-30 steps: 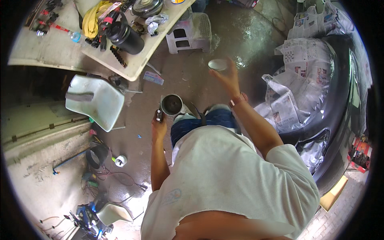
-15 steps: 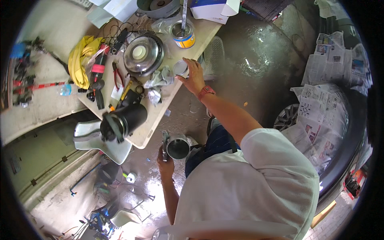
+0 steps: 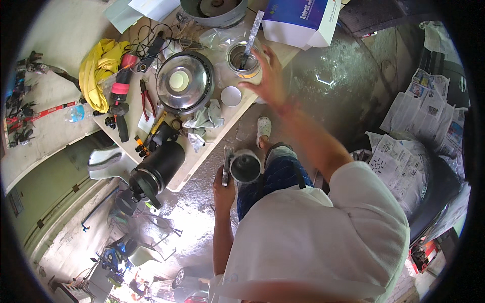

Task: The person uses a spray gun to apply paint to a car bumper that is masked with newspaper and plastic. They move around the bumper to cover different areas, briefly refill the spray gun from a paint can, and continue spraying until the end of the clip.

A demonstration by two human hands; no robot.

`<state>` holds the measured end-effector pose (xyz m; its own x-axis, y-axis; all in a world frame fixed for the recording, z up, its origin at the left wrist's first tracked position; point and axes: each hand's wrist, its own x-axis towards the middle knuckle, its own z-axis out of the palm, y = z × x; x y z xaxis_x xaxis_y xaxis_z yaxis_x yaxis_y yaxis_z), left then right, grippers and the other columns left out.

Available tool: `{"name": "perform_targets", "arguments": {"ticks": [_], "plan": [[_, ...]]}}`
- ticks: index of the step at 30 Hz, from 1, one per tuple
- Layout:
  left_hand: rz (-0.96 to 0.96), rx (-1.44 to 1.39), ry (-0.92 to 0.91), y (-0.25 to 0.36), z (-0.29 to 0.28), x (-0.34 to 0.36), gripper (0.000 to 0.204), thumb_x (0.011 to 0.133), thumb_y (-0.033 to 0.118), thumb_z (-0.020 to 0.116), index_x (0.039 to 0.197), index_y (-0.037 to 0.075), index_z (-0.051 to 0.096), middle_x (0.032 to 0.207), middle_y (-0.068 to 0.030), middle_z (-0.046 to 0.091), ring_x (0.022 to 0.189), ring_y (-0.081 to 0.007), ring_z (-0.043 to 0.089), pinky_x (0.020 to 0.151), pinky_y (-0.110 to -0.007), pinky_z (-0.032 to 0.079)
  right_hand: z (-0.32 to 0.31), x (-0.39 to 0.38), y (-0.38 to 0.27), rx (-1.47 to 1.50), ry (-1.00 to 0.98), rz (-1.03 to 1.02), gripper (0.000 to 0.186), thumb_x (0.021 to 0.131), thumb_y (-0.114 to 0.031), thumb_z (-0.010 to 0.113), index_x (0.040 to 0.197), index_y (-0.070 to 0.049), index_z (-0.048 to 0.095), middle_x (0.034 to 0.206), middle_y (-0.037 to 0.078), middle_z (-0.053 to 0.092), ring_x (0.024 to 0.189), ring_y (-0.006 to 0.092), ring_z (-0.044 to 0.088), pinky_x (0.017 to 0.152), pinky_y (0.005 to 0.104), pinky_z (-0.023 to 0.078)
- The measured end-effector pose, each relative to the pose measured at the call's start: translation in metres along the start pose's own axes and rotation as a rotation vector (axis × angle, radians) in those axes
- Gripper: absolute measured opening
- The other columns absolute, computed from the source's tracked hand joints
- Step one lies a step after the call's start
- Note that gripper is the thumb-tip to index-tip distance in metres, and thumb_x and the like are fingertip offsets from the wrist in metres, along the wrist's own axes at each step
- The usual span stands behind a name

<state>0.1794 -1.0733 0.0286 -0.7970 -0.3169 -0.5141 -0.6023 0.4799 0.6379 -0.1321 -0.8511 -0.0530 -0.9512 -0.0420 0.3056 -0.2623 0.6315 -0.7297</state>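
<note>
I see the left hand (image 3: pixel 224 189) clamped around a small grey open can (image 3: pixel 246 167), held off the table's near edge. The right hand (image 3: pixel 270 76), fingers spread and empty, hovers beside the paint tin (image 3: pixel 243 60) holding a stir stick (image 3: pixel 252 38); a round lid (image 3: pixel 231 96) lies nearby. Judged: nothing is poured yet.
</note>
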Motion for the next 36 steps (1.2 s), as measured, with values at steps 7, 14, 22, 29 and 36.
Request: {"name": "perform_targets", "arguments": {"ticks": [7, 14, 22, 29, 36], "plan": [[-0.045, -0.098, 0.007, 0.02, 0.009, 0.039, 0.053, 0.104, 0.019, 0.068, 0.152, -0.001, 0.056, 0.119, -0.0276, 0.076, 0.113, -0.0389, 0.075, 0.093, -0.047, 0.056, 0.003, 0.049, -0.006, -0.096, -0.137, -0.089, 0.116, 0.063, -0.048, 0.101, 0.161, -0.022, 0.045, 0.153, 0.02, 0.054, 0.137, 0.0424, 0.055, 0.115, 0.0556, 0.044], [0.06, -0.146, 0.053, 0.018, -0.001, 0.057, 0.044, 0.108, 0.041, 0.062, 0.135, 0.007, 0.065, 0.116, -0.0297, 0.074, 0.114, -0.0514, 0.07, 0.092, -0.057, 0.053, -0.081, 0.04, -0.084, -0.145, -0.306, -0.36, 0.102, 0.069, -0.035, 0.096, 0.158, -0.019, 0.047, 0.141, 0.015, 0.06, 0.128, 0.0395, 0.063, 0.107, 0.0495, 0.053], [0.159, -0.147, 0.05, 0.017, -0.012, 0.072, 0.043, 0.107, 0.041, 0.064, 0.129, 0.004, 0.065, 0.113, -0.0273, 0.075, 0.11, -0.0489, 0.071, 0.093, -0.055, 0.054, -0.182, 0.009, -0.228, -0.582, -0.598, -0.689, 0.099, 0.068, -0.026, 0.094, 0.155, -0.017, 0.049, 0.137, 0.014, 0.058, 0.114, 0.0385, 0.07, 0.099, 0.0495, 0.059], [0.233, -0.163, 0.022, 0.016, -0.003, 0.072, 0.043, 0.107, 0.041, 0.065, 0.128, 0.004, 0.065, 0.115, -0.0268, 0.075, 0.111, -0.0485, 0.07, 0.094, -0.055, 0.054, -0.187, -0.024, -0.28, -0.901, -0.791, -0.686, 0.1, 0.064, -0.021, 0.096, 0.153, -0.011, 0.051, 0.135, 0.015, 0.058, 0.117, 0.0361, 0.068, 0.098, 0.0478, 0.058], [0.279, -0.176, 0.01, 0.02, -0.003, 0.058, 0.042, 0.105, 0.039, 0.067, 0.128, 0.004, 0.065, 0.118, -0.0268, 0.074, 0.114, -0.0483, 0.07, 0.097, -0.054, 0.053, -0.178, -0.043, -0.298, -1.095, -0.805, -0.679, 0.093, 0.061, -0.018, 0.098, 0.143, -0.008, 0.057, 0.133, 0.016, 0.059, 0.122, 0.0377, 0.066, 0.101, 0.049, 0.056]]}}
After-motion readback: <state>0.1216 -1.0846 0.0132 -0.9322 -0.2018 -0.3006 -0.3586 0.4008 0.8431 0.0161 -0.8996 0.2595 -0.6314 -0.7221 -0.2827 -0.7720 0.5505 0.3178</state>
